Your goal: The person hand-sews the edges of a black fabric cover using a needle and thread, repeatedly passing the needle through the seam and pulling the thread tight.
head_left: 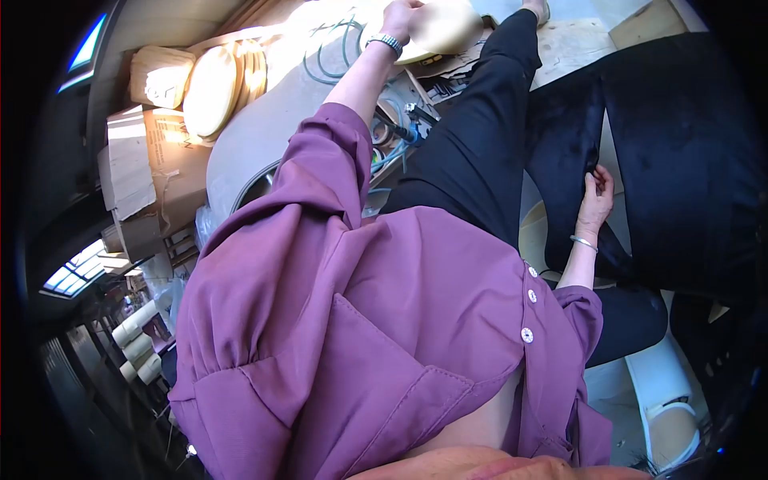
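My left hand [400,20], with a metal watch on its wrist, reaches to the top of the view. Its closed fingers are at the edge of a pale rounded panel [448,30], which is blurred. Under that panel another pale curved edge shows. On the right, my right hand [596,198] wears a bangle and pinches the edge of a large black cloth [680,160]. This cloth spreads over the right side, with narrow gaps between its parts. My leg in black trousers [472,136] stretches between the two hands.
A stack of pale oval panels [214,92] stands at the left near a cardboard box [172,160]. Green hose [324,76] coils on the grey surface. Below my left forearm, a tray of tools [412,124] holds a blue-handled item. White rolls [138,344] lie farther left.
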Available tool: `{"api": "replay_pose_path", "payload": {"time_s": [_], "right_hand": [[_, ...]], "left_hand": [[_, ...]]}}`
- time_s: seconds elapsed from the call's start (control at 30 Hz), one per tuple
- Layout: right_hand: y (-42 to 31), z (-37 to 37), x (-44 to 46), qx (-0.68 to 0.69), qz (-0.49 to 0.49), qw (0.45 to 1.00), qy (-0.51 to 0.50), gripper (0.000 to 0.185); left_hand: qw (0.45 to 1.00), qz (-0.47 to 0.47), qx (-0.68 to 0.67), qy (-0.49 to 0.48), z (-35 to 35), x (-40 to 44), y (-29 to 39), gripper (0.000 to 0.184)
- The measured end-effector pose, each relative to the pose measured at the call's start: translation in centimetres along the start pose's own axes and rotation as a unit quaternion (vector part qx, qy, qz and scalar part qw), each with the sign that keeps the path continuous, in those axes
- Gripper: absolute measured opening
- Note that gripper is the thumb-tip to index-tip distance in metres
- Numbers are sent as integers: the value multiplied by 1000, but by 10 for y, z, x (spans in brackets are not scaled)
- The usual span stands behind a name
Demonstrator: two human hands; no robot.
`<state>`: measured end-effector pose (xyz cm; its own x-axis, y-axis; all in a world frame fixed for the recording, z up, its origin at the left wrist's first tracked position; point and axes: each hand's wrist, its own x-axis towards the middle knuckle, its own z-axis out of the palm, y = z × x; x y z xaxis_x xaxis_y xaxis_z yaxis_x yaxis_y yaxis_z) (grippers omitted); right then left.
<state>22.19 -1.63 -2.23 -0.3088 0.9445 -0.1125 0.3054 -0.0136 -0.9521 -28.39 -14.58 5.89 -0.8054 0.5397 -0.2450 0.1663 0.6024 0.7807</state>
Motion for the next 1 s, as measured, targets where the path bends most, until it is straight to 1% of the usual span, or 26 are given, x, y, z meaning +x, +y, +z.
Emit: {"api": "replay_pose_path", "payload": {"time_s": [0.03, 0.1, 0.13, 0.17, 0.23, 0.27, 0.37, 0.4, 0.5, 0.6, 0.7, 0.73, 0.77, 0.8, 0.83, 0.87, 0.9, 0.93, 1.0], "right_hand": [[-1, 2, -1, -7, -3, 1000, -1, 32], [0, 2, -1, -22, -10, 1000, 1, 32], [-2, 2, -1, -36, -15, 999, -2, 32], [-2, 1, 0, -43, -14, 999, -3, 32], [-1, 0, -1, -56, -9, 998, -7, 33], [-1, 2, -2, -41, -13, 999, 2, 33], [-3, 1, -3, -46, -10, 999, -6, 32], [-3, 0, -4, -42, -8, 999, -6, 31], [-10, 2, -6, -41, -1, 999, -4, 31], [-9, 1, -5, -43, 3, 999, -3, 31], [-7, 1, -4, -38, -5, 999, -5, 30], [-6, 2, -2, -38, -9, 999, -5, 30], [-5, 1, -4, -40, -10, 999, -5, 30], [-6, 1, -4, -42, -13, 999, -4, 29], [-7, 1, -3, -45, -18, 999, -7, 29], [-6, 0, -4, -47, -24, 999, -9, 29], [-6, 1, -3, -48, -31, 998, -9, 29], [-5, 1, -2, -48, -30, 998, -11, 29], [1, -1, -1, -50, -29, 998, -13, 29]], "left_hand": [[998, -42, 13, 43, -14, 13, -17, 25], [984, -69, 153, 63, -34, 24, -52, 28], [964, -25, 256, 68, -35, 49, -94, 29], [945, -8, 320, 68, -34, 56, -112, 28], [893, 25, 444, 65, -35, 64, -137, 27], [875, 13, 484, 25, -31, 58, -131, 26], [850, 69, 521, -28, -17, 50, -119, 27], [832, 82, 546, -48, -9, 50, -122, 28], [826, 94, 552, -66, 5, 54, -125, 27], [819, 120, 556, -71, -2, 51, -119, 24], [858, 107, 498, -57, -27, 63, -125, 24], [893, 97, 440, -21, -43, 59, -118, 37], [903, 148, 397, 70, -52, 67, -136, 41], [929, 226, 255, 146, -56, 94, -191, 30], [922, 299, 106, 220, -69, 116, -238, 28], [955, 232, 47, 180, -101, 91, -193, 26], [972, 182, -36, 143, -127, 61, -153, 24], [973, 157, -121, 118, -146, 35, -125, 23], [952, 153, -256, 74, -176, -2, -84, 20]]}}
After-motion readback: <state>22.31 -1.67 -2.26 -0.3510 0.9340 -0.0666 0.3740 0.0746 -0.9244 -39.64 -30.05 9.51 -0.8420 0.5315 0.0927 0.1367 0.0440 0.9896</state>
